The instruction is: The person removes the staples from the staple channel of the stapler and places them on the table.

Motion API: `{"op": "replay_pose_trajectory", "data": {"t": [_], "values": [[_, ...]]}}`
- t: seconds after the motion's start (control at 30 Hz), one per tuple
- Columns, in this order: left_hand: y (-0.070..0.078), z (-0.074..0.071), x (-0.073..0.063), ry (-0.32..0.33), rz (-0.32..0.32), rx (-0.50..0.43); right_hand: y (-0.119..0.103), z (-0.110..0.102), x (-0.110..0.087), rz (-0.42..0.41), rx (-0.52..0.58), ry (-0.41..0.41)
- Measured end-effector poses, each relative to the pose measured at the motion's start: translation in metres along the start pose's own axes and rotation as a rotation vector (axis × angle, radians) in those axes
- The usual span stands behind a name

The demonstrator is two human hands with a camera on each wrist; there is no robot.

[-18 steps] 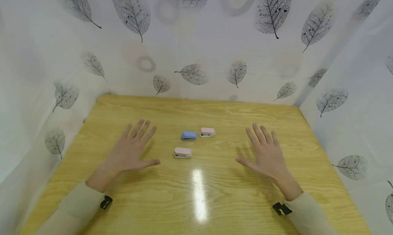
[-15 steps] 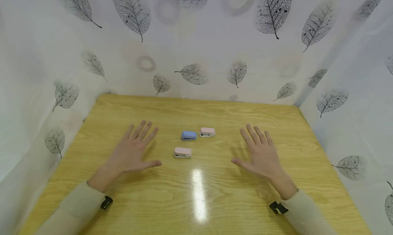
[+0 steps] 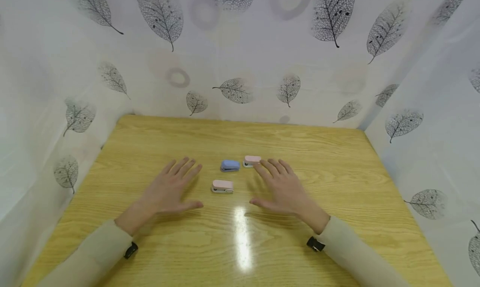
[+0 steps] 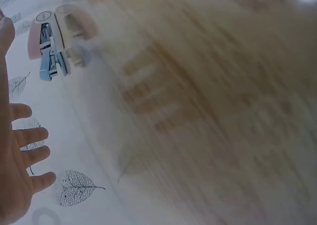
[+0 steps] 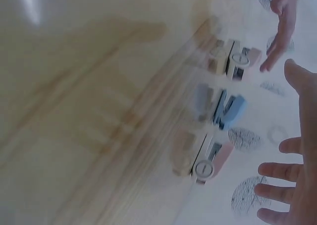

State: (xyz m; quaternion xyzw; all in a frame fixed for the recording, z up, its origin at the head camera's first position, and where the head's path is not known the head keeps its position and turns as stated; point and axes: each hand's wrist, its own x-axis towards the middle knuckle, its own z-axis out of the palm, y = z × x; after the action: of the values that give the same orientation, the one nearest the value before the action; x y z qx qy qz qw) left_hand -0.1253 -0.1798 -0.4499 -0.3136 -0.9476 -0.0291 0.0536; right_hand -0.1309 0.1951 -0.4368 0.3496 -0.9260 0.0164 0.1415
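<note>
Three small staplers lie on the wooden table. A blue stapler (image 3: 230, 165) sits beside a pink stapler (image 3: 250, 160) at its right, and another pink stapler (image 3: 222, 186) lies nearer the person. My left hand (image 3: 169, 192), fingers spread, is held over the table left of the staplers, apart from them. My right hand (image 3: 283, 191) hovers on their right with fingers straight; its fingertips overlap the right end of the far pink stapler in the head view. In the right wrist view the blue stapler (image 5: 230, 111) stands between the two pink ones. Neither hand holds anything.
The glossy wooden table (image 3: 180, 253) shows a bright light reflection near its middle. White curtains (image 3: 240, 49) printed with dark leaves hang behind the table and along both sides. Black bands (image 3: 316, 244) are worn at both wrists over light sleeves.
My right hand has moved left, toward the staplers, and now overlaps the far pink one. My left hand has shifted slightly right. The staplers have stayed in place.
</note>
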Motion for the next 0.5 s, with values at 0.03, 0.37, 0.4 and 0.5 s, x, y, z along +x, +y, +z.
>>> {"op": "replay_pose_trajectory", "data": {"t": [0.03,0.37,0.4,0.5], "values": [[0.001,0.001,0.001,0.002,0.009,0.0,-0.003,0.001,0.004,-0.016,-0.001,-0.001],[0.007,0.013,0.011,0.002,0.067,0.001,-0.025,0.015,0.033,-0.142,-0.029,-0.026],[0.007,0.014,0.012,0.001,0.071,-0.001,-0.026,0.016,0.036,-0.146,-0.034,-0.042],[0.009,0.016,0.016,0.008,0.093,0.003,-0.031,0.019,0.044,-0.163,-0.047,-0.074]]}}
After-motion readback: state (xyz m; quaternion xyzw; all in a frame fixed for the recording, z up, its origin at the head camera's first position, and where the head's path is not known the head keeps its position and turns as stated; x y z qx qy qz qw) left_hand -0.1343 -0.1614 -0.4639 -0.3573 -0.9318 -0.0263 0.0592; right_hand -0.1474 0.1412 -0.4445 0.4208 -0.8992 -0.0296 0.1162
